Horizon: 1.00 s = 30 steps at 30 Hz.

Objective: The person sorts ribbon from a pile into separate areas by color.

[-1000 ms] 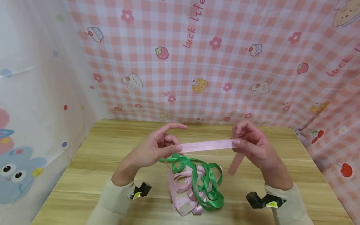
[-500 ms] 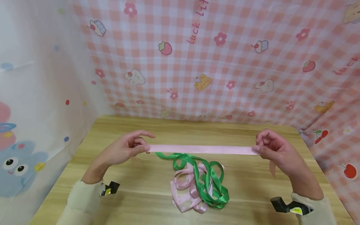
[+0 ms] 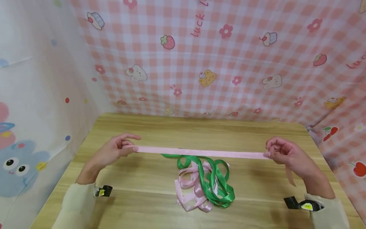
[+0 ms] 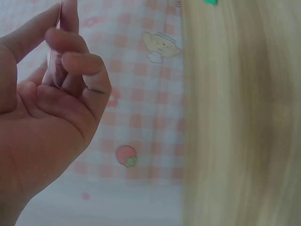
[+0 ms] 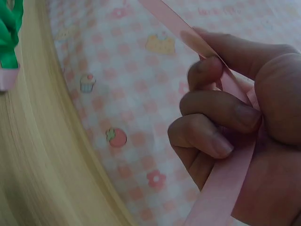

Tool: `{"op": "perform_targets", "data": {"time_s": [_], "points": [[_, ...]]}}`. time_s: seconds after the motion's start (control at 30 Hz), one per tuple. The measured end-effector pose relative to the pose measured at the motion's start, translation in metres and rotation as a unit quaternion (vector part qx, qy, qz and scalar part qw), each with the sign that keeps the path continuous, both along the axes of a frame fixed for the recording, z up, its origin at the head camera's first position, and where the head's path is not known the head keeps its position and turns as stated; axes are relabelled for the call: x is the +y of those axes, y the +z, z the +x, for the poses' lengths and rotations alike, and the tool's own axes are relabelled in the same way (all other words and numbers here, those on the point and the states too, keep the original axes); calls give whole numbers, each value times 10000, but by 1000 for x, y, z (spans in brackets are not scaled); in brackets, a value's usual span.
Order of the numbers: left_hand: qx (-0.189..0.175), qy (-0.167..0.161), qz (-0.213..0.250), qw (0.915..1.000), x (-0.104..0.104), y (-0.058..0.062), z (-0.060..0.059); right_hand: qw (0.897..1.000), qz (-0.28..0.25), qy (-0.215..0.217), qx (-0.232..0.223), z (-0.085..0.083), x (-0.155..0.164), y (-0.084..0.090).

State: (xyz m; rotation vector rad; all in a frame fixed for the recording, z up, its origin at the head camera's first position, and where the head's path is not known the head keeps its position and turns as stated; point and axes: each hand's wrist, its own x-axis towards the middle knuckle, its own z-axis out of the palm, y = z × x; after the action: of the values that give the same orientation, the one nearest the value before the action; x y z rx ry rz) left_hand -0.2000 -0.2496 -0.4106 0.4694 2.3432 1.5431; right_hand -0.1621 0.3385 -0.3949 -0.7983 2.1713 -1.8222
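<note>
A pink satin ribbon [image 3: 200, 153] is stretched nearly level between both hands, above the table. My left hand [image 3: 115, 149] pinches its left end between thumb and fingers, with the index finger reaching out straight. On the other side my right hand [image 3: 290, 156] grips the ribbon with curled fingers, and a short tail hangs below that palm. In the right wrist view the ribbon [image 5: 225, 183] runs through the curled fingers and across the palm. Behind and below the taut strip lies a loose green ribbon [image 3: 226, 201], heaped over another pink ribbon [image 3: 183, 187].
The wooden table [image 3: 137, 210] carries the ribbon heap near its middle. A pink checked cloth [image 3: 183, 63] with printed figures stands along the back and right, and a white printed cloth [image 3: 43, 95] hangs at left. Each wrist wears a small black camera [image 3: 304, 204].
My hands have drawn apart, the left one leftward and the right one rightward. The pink ribbon span between them has grown much longer. The heap stays on the table.
</note>
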Motion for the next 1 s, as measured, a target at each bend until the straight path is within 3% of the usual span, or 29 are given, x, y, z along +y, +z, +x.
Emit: {"op": "perform_targets", "data": {"time_s": [0.2,0.27,0.33,0.4,0.5,0.53,0.6,0.7,0.77,0.9,1.0], "points": [[-358,616,242,9972,-9,-15,-14,9985,68,183,-515,-13,21,-17],[-438,776,579,9943,-12,-21,-20,9963,-140,309,-789,-18,29,-24],[-604,953,1232,9859,-16,-27,-24,9934,-360,397,-1017,-22,37,-30],[-871,1120,2153,9662,-20,-31,-29,9916,-509,428,-1114,-25,45,-36],[-1311,1254,3598,9152,-29,-37,-33,9924,-566,167,-1080,-28,55,-44],[-1416,1284,3940,8990,-32,-39,-34,9930,-553,17,-1043,-28,58,-46],[-1547,1373,4334,8771,-37,-43,-36,9936,-518,-330,-947,-28,62,-51],[-1613,1753,4443,8636,-38,-49,-42,9880,-566,-1101,-927,-32,64,-59],[-1686,2177,4422,8536,-35,-54,-50,9785,-708,-1629,-1044,-39,63,-64],[-1802,3065,4246,8327,-24,-64,-67,9478,-1032,-2604,-1524,-59,54,-71],[-1818,3572,3992,8246,-19,-71,-77,9245,-1058,-3222,-1740,-72,46,-78]]}}
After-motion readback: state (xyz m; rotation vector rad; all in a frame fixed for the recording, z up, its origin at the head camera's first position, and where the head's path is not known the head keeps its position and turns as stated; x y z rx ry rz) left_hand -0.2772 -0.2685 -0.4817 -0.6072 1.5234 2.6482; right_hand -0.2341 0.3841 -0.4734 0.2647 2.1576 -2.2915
